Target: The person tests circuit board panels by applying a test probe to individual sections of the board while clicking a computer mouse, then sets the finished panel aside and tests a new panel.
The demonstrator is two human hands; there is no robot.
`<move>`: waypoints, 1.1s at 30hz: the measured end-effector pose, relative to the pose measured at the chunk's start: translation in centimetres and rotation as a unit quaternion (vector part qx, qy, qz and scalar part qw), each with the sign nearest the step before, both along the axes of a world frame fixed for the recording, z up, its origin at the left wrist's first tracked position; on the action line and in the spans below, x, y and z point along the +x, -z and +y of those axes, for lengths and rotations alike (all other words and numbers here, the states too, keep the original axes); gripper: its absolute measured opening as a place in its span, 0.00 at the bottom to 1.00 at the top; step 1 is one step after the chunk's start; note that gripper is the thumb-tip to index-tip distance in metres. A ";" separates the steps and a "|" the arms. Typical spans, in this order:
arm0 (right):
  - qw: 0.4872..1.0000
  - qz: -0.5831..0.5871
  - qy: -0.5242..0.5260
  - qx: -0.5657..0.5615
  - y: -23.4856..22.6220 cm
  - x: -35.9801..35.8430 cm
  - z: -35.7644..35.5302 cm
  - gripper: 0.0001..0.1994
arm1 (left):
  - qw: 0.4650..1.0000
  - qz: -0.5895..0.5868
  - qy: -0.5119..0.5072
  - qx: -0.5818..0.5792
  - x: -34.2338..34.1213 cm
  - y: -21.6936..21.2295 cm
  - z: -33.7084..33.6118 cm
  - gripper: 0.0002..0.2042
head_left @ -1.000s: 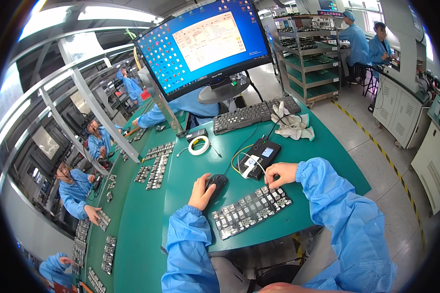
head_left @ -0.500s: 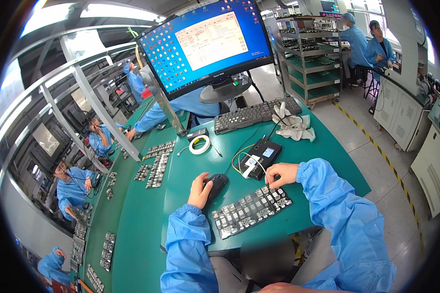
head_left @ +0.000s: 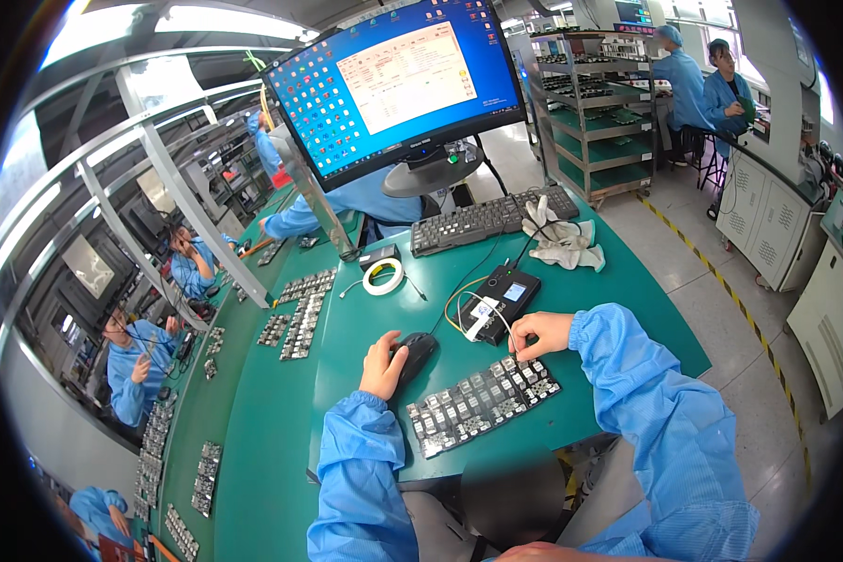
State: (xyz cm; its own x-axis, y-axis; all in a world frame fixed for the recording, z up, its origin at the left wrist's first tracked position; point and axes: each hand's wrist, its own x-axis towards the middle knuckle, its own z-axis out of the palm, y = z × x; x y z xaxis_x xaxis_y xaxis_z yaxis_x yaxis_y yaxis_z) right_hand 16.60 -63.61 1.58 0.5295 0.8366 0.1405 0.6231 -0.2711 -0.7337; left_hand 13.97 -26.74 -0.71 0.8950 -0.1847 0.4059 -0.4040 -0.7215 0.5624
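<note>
2 hands at work: my left hand [head_left: 382,367] cups the black mouse [head_left: 416,353], palm down for clicking. My right hand [head_left: 537,334] pinches a thin white cable [head_left: 498,317], fingertips closed on it just above the tray of small modules [head_left: 482,405]. The cable arcs away from my grip to the black tester box [head_left: 502,291], whose long axis runs toward the keyboard [head_left: 493,219].

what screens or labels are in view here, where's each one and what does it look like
Monitor: back of the green bench, wide and curved, blue desktop with coloured icons and a pale window.
Black box: by the right hand, small bluish screen on top, white label on its near end.
Second screen: top right, distant, small.
</note>
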 end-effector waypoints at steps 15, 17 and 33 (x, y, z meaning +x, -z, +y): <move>1.000 0.002 -0.006 0.008 0.0 0.1 0.1 0.11 | 1.000 0.001 0.006 -0.005 0.1 0.0 0.1 0.19; 1.000 0.002 -0.009 0.011 0.1 0.1 0.1 0.11 | 1.000 0.002 0.006 -0.004 0.1 0.1 0.2 0.19; 1.000 -0.004 -0.004 0.012 0.2 0.1 0.1 0.11 | 1.000 0.002 0.003 0.004 0.1 0.2 0.1 0.19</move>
